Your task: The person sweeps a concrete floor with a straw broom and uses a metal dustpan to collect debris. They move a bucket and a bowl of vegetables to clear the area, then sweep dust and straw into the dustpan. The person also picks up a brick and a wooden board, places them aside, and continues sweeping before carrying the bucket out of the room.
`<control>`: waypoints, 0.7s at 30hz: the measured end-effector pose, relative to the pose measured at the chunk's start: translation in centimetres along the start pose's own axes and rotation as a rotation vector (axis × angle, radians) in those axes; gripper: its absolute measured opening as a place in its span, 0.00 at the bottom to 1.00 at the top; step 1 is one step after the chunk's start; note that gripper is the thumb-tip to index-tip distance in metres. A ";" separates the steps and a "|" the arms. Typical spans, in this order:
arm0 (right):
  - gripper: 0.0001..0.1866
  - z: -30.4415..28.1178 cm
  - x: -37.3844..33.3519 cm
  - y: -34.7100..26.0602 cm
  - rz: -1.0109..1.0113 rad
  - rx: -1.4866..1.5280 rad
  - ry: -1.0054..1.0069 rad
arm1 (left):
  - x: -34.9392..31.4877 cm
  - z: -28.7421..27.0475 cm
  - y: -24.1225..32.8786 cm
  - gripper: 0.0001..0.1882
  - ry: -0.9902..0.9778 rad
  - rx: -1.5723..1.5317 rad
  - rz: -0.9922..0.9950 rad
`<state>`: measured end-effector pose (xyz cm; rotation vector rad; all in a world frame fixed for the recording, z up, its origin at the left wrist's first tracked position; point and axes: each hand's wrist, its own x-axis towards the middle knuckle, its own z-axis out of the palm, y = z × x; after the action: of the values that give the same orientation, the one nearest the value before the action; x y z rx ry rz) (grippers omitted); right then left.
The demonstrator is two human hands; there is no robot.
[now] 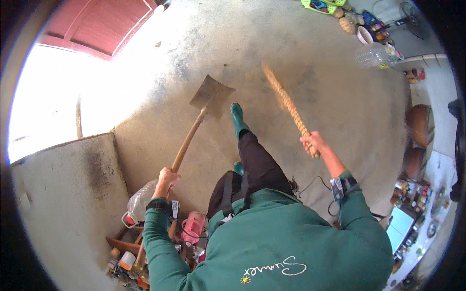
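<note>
My left hand is closed round the wooden handle of a shovel, whose flat dark metal blade lies low over the floor ahead of my feet. Whether the blade touches the floor I cannot tell. In my right hand is a straw broom with a bound, plaited-looking handle. Its thin bristle end points away from me, up and to the left, and looks slightly blurred. Shovel and broom are held apart, with my green boot between them.
A grey wall stands at the left, beside a bright doorway with a red door. A large clear bottle and a pink jug are near my left arm. Pumpkins and another clear bottle lie far right; a cluttered counter runs along the right.
</note>
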<state>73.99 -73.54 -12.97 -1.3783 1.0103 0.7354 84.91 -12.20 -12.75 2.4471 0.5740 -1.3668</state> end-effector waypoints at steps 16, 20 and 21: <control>0.07 9.8 29.9 -23.2 0.146 -0.725 0.088 | 20.2 -10.0 4.5 0.16 -0.048 0.209 0.074; 0.17 15.5 21.0 -15.8 0.300 -0.881 0.007 | 22.2 -10.5 3.7 0.19 -0.147 0.187 -0.061; 0.17 15.8 18.6 -15.5 0.281 -0.882 -0.032 | 22.6 -10.6 3.6 0.19 -0.172 0.193 -0.087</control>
<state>97.97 -61.99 -24.28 -1.9691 0.8900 1.5247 105.23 -6.22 -26.46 2.4412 0.5354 -1.7212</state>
